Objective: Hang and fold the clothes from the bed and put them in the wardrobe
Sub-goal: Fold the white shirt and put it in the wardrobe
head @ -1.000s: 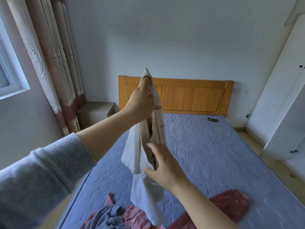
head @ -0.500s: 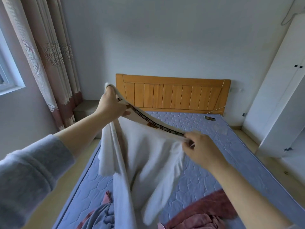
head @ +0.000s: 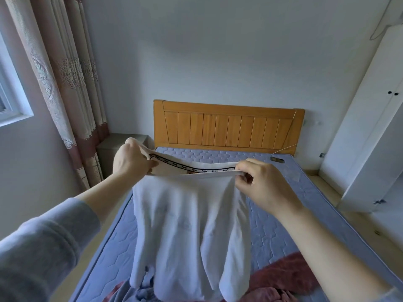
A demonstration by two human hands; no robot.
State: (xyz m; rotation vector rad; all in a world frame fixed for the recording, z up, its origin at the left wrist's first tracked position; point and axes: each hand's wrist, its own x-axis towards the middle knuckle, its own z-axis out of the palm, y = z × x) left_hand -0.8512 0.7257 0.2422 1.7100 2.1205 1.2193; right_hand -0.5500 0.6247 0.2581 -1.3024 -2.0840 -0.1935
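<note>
A white garment [head: 187,232] hangs in front of me over the bed [head: 281,227]. Its top edge has a black printed band and is stretched level between my hands. My left hand [head: 130,162] grips the left end of that edge. My right hand [head: 261,182] pinches the right end. The cloth drops down to a heap of clothes at the foot of the bed: a dark red piece [head: 281,277] and a grey-blue piece [head: 139,293]. The white wardrobe [head: 370,127] stands at the right with its doors closed.
The blue quilted mattress has a wooden headboard [head: 229,127] at the far end. A small dark object with a cable [head: 277,159] lies near the headboard. A bedside cabinet [head: 117,147] and long curtains [head: 69,88] stand at the left by the window.
The garment hung bunched from my raised left hand a second ago. My right hand took its edge and pulled right, my left hand came down, and the top edge is now spread level.
</note>
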